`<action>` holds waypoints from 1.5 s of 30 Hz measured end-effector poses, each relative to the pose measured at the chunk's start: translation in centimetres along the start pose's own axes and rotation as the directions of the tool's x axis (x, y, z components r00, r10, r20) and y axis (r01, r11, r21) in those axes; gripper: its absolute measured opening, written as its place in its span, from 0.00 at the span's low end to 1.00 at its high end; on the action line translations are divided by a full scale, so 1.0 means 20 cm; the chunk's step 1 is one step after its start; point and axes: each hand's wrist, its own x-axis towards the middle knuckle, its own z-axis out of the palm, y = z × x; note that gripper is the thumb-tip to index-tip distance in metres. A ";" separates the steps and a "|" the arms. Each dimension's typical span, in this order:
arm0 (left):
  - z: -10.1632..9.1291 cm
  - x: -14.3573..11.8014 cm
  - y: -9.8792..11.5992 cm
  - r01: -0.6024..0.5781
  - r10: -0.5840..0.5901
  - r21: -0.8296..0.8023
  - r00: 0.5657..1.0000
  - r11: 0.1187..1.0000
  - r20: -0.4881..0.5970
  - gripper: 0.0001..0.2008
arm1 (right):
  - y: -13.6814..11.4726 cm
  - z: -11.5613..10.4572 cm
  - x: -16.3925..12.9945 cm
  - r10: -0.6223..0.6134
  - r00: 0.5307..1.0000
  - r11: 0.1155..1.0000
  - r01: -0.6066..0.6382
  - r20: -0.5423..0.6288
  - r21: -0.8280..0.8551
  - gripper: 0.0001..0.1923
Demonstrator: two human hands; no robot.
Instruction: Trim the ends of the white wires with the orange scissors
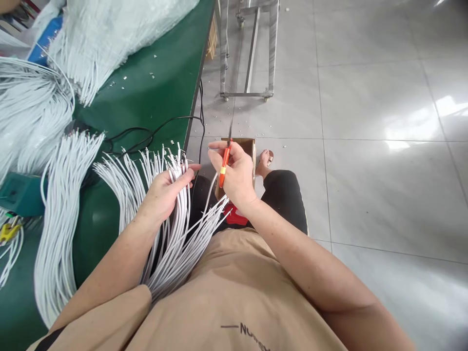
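My left hand (pixel 166 192) is closed round a bunch of white cables (pixel 182 204), its thumb across them just below their cut upper ends. In my right hand (pixel 236 173), to the right, is an orange-handled tool (pixel 224 168) with a yellow band and a thin, pointed metal tip facing away from me. Whether that tip is a blade or jaws I cannot tell. One single white cable (pixel 211 192) rises towards the right fingers; contact is unclear. More loose white cables (pixel 204 239) fan across my lap beneath both hands.
On the green table (pixel 164 97) lie a bundle of white cables (pixel 60 209), bagged cables (pixel 109 34), a black cord (pixel 161 127), a teal box (pixel 22 194) and a yellow tool (pixel 10 231). An open cardboard box (pixel 253 146) stands between my legs. Ahead is a wheeled metal frame (pixel 272 48).
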 end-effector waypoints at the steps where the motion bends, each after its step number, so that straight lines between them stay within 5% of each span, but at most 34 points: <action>1: 0.00 0.00 0.00 -0.014 0.014 0.015 1.000 1.000 0.001 0.15 | -0.02 0.00 0.02 -0.009 0.998 1.000 0.011 0.059 -0.022 0.12; 5: -0.01 0.01 -0.01 -0.057 0.056 0.041 0.998 0.998 0.034 0.11 | -0.07 0.02 0.07 0.062 0.953 0.996 -0.040 0.296 -0.080 0.11; 12: 0.01 0.01 0.01 -0.054 0.052 -0.120 0.998 0.991 -0.017 0.16 | -0.05 0.02 0.07 0.144 0.896 0.970 -0.212 0.420 0.121 0.09; 19: -0.01 0.02 0.00 -0.075 0.080 -0.147 0.996 0.986 0.027 0.26 | -0.02 0.03 0.02 0.161 0.962 0.985 -0.169 0.223 0.020 0.14; 31: -0.02 0.03 -0.02 -0.100 0.106 -0.060 0.989 0.993 0.102 0.19 | 0.01 0.05 0.00 0.170 0.972 0.985 -0.165 0.165 -0.040 0.10; 38: -0.01 0.02 -0.01 -0.047 0.065 -0.124 0.988 0.991 0.139 0.19 | 0.03 0.02 -0.03 0.099 0.965 0.995 -0.093 0.243 -0.037 0.10; 42: -0.02 0.02 0.00 0.009 0.014 -0.200 0.993 0.980 0.115 0.21 | 0.06 -0.03 -0.03 0.033 0.973 0.947 0.043 0.230 -0.319 0.12; 45: -0.02 0.03 0.00 0.032 -0.012 -0.213 0.995 0.977 0.094 0.22 | 0.11 -0.06 -0.02 -0.136 0.949 0.698 0.295 0.285 -0.652 0.10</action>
